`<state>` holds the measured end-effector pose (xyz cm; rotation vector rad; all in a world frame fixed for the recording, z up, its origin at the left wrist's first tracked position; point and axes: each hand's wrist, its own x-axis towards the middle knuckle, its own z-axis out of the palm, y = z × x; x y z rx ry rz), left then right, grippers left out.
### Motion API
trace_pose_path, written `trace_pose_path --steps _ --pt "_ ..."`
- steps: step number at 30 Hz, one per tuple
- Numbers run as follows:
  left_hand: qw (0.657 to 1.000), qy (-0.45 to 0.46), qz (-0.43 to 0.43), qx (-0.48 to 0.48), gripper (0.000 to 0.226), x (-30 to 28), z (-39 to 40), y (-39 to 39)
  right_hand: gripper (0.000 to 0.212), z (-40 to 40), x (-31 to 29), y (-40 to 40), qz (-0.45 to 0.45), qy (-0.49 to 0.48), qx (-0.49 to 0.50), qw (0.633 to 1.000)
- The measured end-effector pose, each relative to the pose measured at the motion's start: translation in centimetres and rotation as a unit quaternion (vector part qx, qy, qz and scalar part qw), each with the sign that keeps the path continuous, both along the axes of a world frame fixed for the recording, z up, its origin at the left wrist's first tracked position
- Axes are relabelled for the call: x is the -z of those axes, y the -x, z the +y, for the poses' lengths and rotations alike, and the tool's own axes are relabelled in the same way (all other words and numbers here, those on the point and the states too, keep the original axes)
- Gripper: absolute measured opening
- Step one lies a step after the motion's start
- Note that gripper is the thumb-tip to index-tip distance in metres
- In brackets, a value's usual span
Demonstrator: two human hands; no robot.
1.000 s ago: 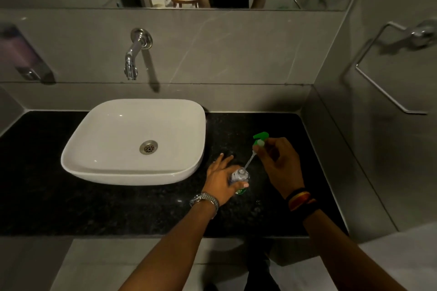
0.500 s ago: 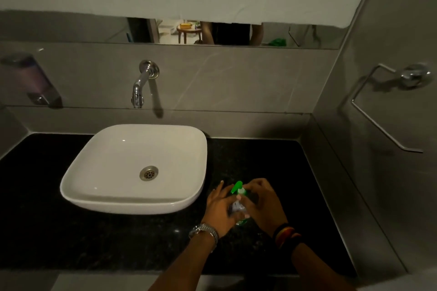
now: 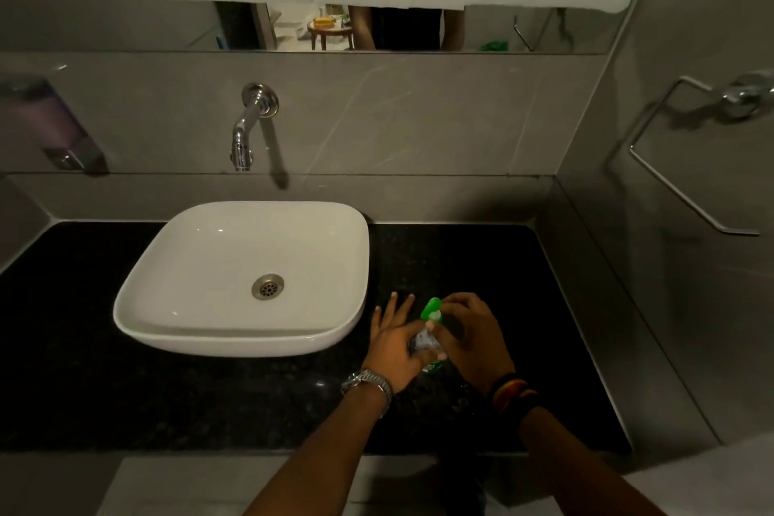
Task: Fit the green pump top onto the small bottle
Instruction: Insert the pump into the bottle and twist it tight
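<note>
A small clear bottle (image 3: 424, 341) with green liquid low down stands on the black counter (image 3: 481, 264), right of the sink. My left hand (image 3: 396, 344) wraps its thumb and forefinger around the bottle's body, the other fingers spread out over the counter. The green pump top (image 3: 431, 309) sits at the bottle's neck, its nozzle pointing away from me. My right hand (image 3: 469, 335) is closed around the pump's collar from the right. The bottle's neck and the dip tube are hidden by my fingers.
A white basin (image 3: 234, 331) stands on the counter's left half, under a chrome wall tap (image 3: 247, 130). A soap dispenser (image 3: 50, 130) hangs at the far left wall and a towel ring (image 3: 678, 163) on the right wall. The counter's front edge runs just below my wrists.
A second ago my right hand held the pump above the bottle with its tube in the opening. It has since lowered the pump onto the neck, and both hands now close around the bottle.
</note>
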<state>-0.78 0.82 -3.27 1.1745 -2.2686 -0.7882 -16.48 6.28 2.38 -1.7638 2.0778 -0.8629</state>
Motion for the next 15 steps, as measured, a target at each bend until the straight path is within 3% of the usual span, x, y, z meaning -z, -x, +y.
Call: trace_pose_path --steps 10,15 --pt "1.000 0.001 -0.026 0.006 0.059 0.2 -0.3 0.0 0.024 0.3 1.9 -0.5 0.018 -0.010 0.062 0.998" --pt "1.000 0.006 -0.019 -0.003 0.048 0.5 -0.3 0.0 0.033 0.1 1.4 -1.2 0.008 -0.030 0.113 0.993"
